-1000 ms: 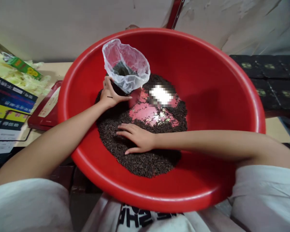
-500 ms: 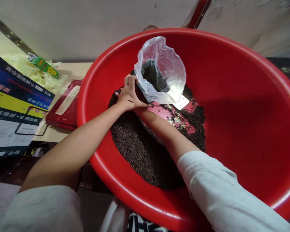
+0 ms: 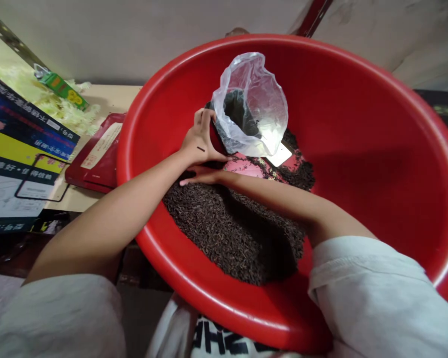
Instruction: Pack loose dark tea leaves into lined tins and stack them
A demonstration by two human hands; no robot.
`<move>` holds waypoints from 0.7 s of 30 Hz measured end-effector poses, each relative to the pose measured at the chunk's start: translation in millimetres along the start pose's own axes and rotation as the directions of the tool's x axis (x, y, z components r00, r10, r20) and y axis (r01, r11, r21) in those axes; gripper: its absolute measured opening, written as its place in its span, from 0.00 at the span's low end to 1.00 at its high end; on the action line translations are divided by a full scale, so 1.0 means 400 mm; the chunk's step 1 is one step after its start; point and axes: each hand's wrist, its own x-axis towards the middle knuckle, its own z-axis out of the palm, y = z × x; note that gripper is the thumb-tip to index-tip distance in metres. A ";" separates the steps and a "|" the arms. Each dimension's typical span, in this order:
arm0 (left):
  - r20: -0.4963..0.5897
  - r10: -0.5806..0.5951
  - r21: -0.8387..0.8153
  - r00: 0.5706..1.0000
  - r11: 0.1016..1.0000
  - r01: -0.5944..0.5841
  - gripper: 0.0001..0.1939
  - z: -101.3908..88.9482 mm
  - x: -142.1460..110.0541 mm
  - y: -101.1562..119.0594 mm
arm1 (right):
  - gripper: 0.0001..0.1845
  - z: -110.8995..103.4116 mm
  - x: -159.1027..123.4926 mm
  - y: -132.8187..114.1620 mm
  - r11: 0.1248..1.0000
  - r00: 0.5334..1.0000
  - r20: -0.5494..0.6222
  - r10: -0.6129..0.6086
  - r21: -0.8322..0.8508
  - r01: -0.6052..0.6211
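Note:
My left hand (image 3: 198, 141) grips the side of a dark box lined with a clear plastic bag (image 3: 272, 102), whose mouth gapes toward me. Dark contents or shade show inside the liner. Just below, my right hand (image 3: 205, 175) lies low on a heap of dark dry loose leaves, like tea (image 3: 224, 228), with its fingers stretched out and partly under my left wrist. The leaves spread over the bottom of a big red plastic tub (image 3: 377, 199). Beside the box, a pink patterned surface (image 3: 246, 166) and a bright white rectangle (image 3: 280, 155) show among the leaves.
Left of the tub, a dark red case with a paper label (image 3: 93, 154) rests on a pale tabletop (image 3: 112, 97). Nearby are a green carton (image 3: 61, 89), pale crinkled packing and a printed blue-and-yellow box (image 3: 26, 144). A wall stands behind the tub.
My right hand has drawn back toward me from behind my left hand and now shows on the leaves. The right elbow has swung outward. My left hand keeps its grip on the box.

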 end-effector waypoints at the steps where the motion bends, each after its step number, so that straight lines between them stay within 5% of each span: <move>1: -0.007 -0.010 -0.001 1.000 1.000 0.010 0.48 -0.001 0.002 -0.001 | 0.31 -0.006 0.017 0.019 0.999 0.999 -0.007 0.037 -0.023 -0.038; 8: -0.003 -0.042 -0.064 0.999 0.997 0.041 0.51 0.003 0.010 -0.009 | 0.24 -0.023 -0.046 0.095 0.972 0.950 0.207 0.233 -0.065 -0.224; 15: 0.025 0.001 -0.043 1.000 0.999 0.000 0.54 0.001 0.006 -0.017 | 0.21 0.016 -0.203 0.060 0.929 0.931 0.061 0.361 0.068 -0.364; 21: 0.076 0.313 -0.086 0.947 0.948 -0.307 0.51 0.010 -0.008 -0.036 | 0.19 0.053 -0.307 -0.011 0.870 0.879 -0.158 0.451 0.298 -0.393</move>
